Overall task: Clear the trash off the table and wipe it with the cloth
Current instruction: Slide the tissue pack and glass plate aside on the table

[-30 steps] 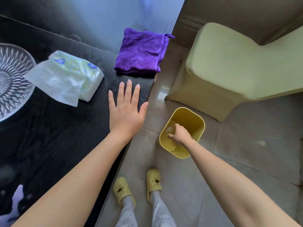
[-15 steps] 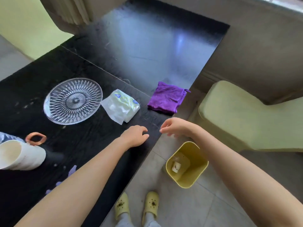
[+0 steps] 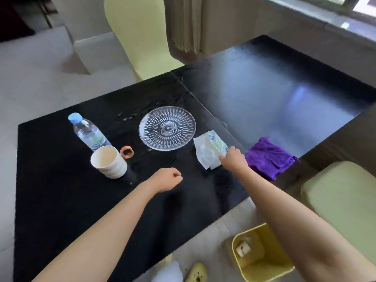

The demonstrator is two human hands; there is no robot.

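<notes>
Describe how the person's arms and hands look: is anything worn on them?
Both forearms are bare, with no sleeves in view. The left hand and the right hand wear no gloves. I see no watch, bracelet or ring, though the fingers are slightly blurred.

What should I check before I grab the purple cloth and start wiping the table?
1. Purple cloth within reach: ok, it lies at the table edge just beside the right hand.
2. Right hand free: cannot tell, its fingers are on the tissue pack.
3. Left hand free: ok, loosely curled, holding nothing.
4. Trash off the black table: cannot tell; some scraps are in the yellow bin.
5. Wiping path clear: not ok, the water bottle, cup, glass plate and tissue pack are in the way.
</notes>
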